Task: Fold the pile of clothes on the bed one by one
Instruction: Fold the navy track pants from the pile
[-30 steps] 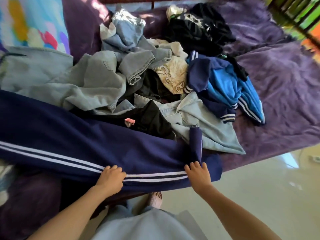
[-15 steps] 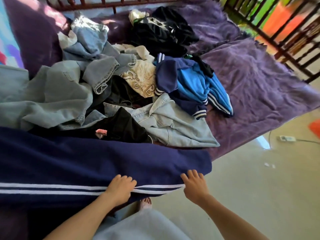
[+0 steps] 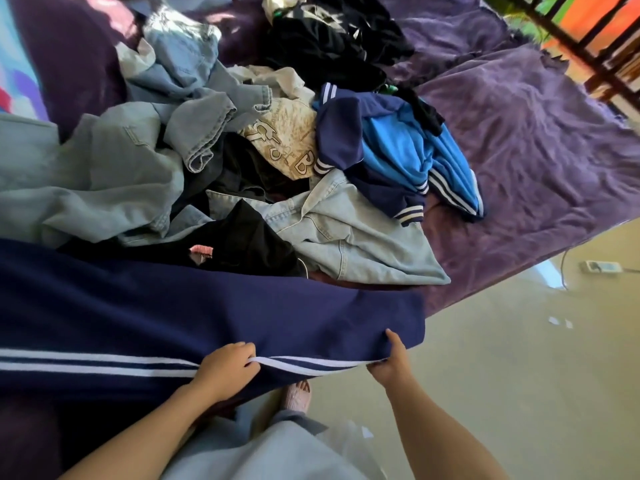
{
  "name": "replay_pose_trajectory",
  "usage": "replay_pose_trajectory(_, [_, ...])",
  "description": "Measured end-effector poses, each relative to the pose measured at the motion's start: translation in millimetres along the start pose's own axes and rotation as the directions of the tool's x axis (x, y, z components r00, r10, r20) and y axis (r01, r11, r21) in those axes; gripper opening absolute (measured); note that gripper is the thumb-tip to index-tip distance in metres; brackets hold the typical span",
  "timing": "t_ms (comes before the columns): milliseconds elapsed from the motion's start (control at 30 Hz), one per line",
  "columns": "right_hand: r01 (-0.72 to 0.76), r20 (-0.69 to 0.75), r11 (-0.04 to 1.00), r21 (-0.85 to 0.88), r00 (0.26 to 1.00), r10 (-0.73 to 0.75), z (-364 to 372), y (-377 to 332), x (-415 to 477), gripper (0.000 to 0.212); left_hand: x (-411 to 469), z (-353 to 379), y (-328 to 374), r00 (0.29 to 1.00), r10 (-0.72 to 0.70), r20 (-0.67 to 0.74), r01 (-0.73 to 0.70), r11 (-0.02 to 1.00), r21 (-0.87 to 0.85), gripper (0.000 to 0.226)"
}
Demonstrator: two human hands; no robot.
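Navy striped trousers, lower left, draped over the bed edge; our left hand fingers curl on the stripe, right hand pinches the hem. Risk, we judge: overhang slips floorward; pile snags.

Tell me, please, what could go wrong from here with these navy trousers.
1. The navy trousers overhang the edge of the bed where the left hand and right hand grip them; a loosened grip could drop that end to the floor.
2. The black garment lies against their far edge and might get dragged or folded in.
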State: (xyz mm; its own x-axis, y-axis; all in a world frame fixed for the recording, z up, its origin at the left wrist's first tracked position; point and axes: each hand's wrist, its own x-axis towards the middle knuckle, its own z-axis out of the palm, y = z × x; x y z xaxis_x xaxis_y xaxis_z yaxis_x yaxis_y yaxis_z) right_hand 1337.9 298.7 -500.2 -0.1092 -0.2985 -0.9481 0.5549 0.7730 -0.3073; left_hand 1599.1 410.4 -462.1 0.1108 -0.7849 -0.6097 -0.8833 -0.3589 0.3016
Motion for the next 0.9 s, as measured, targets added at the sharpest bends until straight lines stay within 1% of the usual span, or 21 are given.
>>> replay_pose_trajectory(67, [0.047, -0.054, 0.999, -0.002, 0.997, -0.047, 6, 0, -6, 0.047, 0, -3, -1, 0.999, -0.04, 0.003, 0.04, 0.997, -0.062, 0.03])
replay_pose_trajectory(133, [0.189, -0.143, 0.981, -0.032, 0.971, -0.192, 11, -9, -12, 0.049, 2, -6, 0, 0.998, -0.06, -0.012, 0.058, 0.993, -0.108, 0.029])
replay_pose_trajectory(167, [0.293, -0.179, 0.954, -0.055, 0.938, -0.298, 15, -18, -17, 0.05, 4, -8, 1, 0.997, -0.067, -0.025, 0.063, 0.991, -0.12, 0.029])
replay_pose_trajectory(233, [0.501, -0.195, 0.855, -0.133, 0.833, -0.518, 29, -41, -34, 0.052, 8, -13, 3, 0.998, -0.048, -0.049, 0.04, 0.987, -0.153, 0.03])
replay_pose_trajectory(300, [0.633, -0.145, 0.734, -0.247, 0.724, -0.674, 47, -65, -56, 0.055, 12, -15, 7, 0.998, 0.003, -0.066, -0.015, 0.985, -0.171, 0.028])
replay_pose_trajectory(333, [0.673, -0.1, 0.685, -0.28, 0.689, -0.718, 55, -74, -63, 0.057, 13, -15, 10, 0.995, 0.042, -0.089, -0.057, 0.984, -0.169, 0.024])
replay_pose_trajectory(367, [0.694, -0.059, 0.661, -0.286, 0.676, -0.735, 61, -81, -68, 0.057, 16, -15, 12, 0.99, 0.083, -0.115, -0.099, 0.984, -0.145, 0.016])
replay_pose_trajectory(400, [0.696, -0.035, 0.664, -0.273, 0.682, -0.73, 66, -84, -70, 0.057, 18, -14, 15, 0.985, 0.126, -0.116, -0.138, 0.985, -0.103, 0.006])
replay_pose_trajectory(433, [0.678, -0.034, 0.687, -0.26, 0.705, -0.709, 70, -83, -71, 0.055, 18, -12, 17, 0.985, 0.153, -0.074, -0.157, 0.986, -0.047, 0.009])
replay_pose_trajectory(500, [0.619, -0.054, 0.737, -0.273, 0.755, -0.654, 73, -73, -72, 0.05, 17, -6, 19, 0.983, 0.149, 0.102, -0.155, 0.986, 0.054, 0.026])
replay_pose_trajectory(567, [0.613, -0.005, 0.716, -0.334, 0.758, -0.652, 77, -57, -75, 0.047, 12, -2, 19, 0.965, 0.119, 0.233, -0.141, 0.987, 0.08, 0.035])
replay_pose_trajectory(600, [0.631, 0.047, 0.685, -0.363, 0.747, -0.663, 83, -49, -79, 0.049, 10, -1, 18, 0.96, 0.12, 0.255, -0.135, 0.99, 0.043, 0.038])
replay_pose_trajectory(633, [0.66, 0.111, 0.647, -0.381, 0.728, -0.677, 91, -42, -86, 0.052, 7, -1, 17, 0.958, 0.129, 0.255, -0.124, 0.992, -0.033, 0.04])
replay_pose_trajectory(700, [0.73, 0.264, 0.563, -0.387, 0.673, -0.691, 114, -29, -104, 0.06, -2, -9, 11, 0.965, 0.094, 0.244, -0.026, 0.963, -0.267, 0.044])
replay_pose_trajectory(733, [0.762, 0.347, 0.52, -0.386, 0.642, -0.684, 127, -21, -114, 0.064, -6, -15, 6, 0.974, 0.055, 0.221, 0.039, 0.915, -0.4, 0.046])
replay_pose_trajectory(767, [0.791, 0.432, 0.478, -0.383, 0.61, -0.664, 141, -11, -125, 0.066, -10, -22, 1, 0.982, 0.007, 0.189, 0.096, 0.842, -0.53, 0.047])
replay_pose_trajectory(800, [0.818, 0.519, 0.436, -0.376, 0.575, -0.633, 154, 0, -137, 0.067, -14, -29, -6, 0.987, -0.051, 0.154, 0.141, 0.74, -0.657, 0.047])
replay_pose_trajectory(833, [0.842, 0.599, 0.394, -0.368, 0.539, -0.592, 167, 13, -148, 0.067, -17, -38, -13, 0.985, -0.114, 0.126, 0.169, 0.601, -0.781, 0.046])
replay_pose_trajectory(900, [0.879, 0.722, 0.33, -0.345, 0.473, -0.505, 190, 42, -170, 0.066, -24, -57, -30, 0.965, -0.246, 0.089, 0.152, 0.25, -0.956, 0.038])
